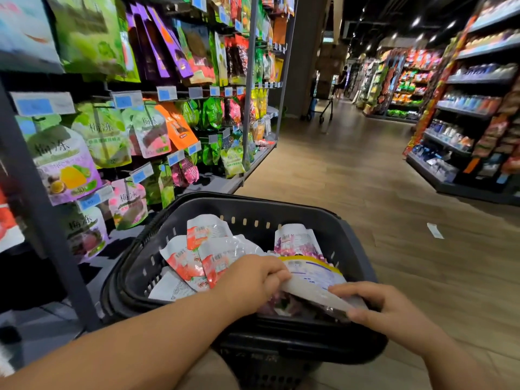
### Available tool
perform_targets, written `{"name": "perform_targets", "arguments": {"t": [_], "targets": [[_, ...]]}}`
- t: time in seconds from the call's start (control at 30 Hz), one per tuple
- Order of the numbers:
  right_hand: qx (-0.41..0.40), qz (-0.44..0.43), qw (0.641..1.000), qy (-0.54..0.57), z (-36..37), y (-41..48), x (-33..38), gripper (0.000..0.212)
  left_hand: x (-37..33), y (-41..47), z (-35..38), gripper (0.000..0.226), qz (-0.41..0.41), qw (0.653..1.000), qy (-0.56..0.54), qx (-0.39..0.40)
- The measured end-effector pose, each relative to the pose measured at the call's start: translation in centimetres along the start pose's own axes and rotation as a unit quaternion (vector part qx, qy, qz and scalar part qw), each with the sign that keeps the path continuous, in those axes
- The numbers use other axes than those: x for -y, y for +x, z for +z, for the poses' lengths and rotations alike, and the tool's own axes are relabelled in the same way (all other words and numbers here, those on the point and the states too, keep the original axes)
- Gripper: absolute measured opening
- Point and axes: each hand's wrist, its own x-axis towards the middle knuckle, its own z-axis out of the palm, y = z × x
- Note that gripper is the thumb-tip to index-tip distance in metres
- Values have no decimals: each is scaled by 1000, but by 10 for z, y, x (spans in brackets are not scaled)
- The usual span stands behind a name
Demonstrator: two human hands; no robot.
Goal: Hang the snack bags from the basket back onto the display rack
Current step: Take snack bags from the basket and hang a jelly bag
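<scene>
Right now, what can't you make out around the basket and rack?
1. Head view: the hang hole of the yellow-edged bag cannot be seen; the left hand and right hand grip and cover its ends.
2. Head view: the purple bag beneath is mostly hidden by that bag and the hands.
3. Head view: free hooks on the display rack are blurred and crowded by hanging bags.
4. Head view: the base of the basket is hidden by the arms.
</scene>
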Motion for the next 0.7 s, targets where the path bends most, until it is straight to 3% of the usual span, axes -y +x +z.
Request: {"name": "perform_targets", "arguments": {"t": [0.13,0.27,0.47,0.7], "targets": [[-48,-12,997,61,2,23,17,53,1,7,-15,19,-27,996,-51,-73],[-99,-2,991,92,8,46,28,17,0,12,-29,25,-46,987,-88,-124],[-155,-13,982,106,12,76,39,11,-4,23,-51,19,-66,975,-114,-178],[-245,-73,960,116,18,97,64,10,-6,22,-62,15,-87,936,-243,-237]]}}
